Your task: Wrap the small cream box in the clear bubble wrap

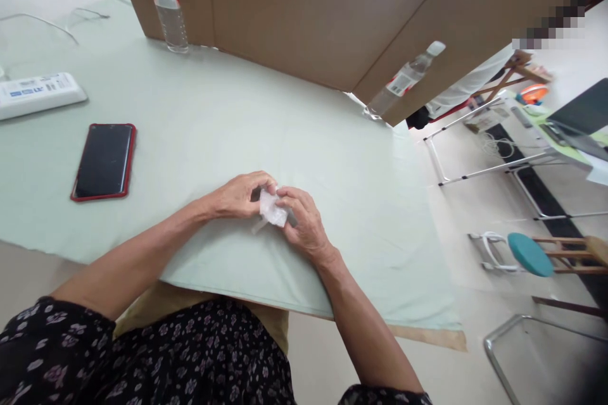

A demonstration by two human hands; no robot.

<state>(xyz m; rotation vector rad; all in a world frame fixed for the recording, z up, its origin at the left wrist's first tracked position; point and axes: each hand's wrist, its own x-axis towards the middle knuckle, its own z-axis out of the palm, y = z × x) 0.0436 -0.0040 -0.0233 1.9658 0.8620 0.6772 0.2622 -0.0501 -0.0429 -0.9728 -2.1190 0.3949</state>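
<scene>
Just above the front edge of the table, a small crumpled white wad (273, 207), tissue or thin plastic, is held between both hands. My left hand (242, 195) pinches its left side with thumb and fingers. My right hand (304, 218) has its fingers curled over the wad's right side, the thumb underneath. A thin pale strip hangs from the wad's lower left. What is inside the wad, if anything, is hidden. Farther left on the green cloth (199, 120) lies a phone (104, 161) with a red case, dark screen up.
A large cardboard panel (294, 12) stands at the back, with a water bottle (168, 6) before its left part and another bottle (403, 79) at its right. A white power strip or box (42, 95) lies far left. A teal-topped stool (529, 254) is on the floor at right.
</scene>
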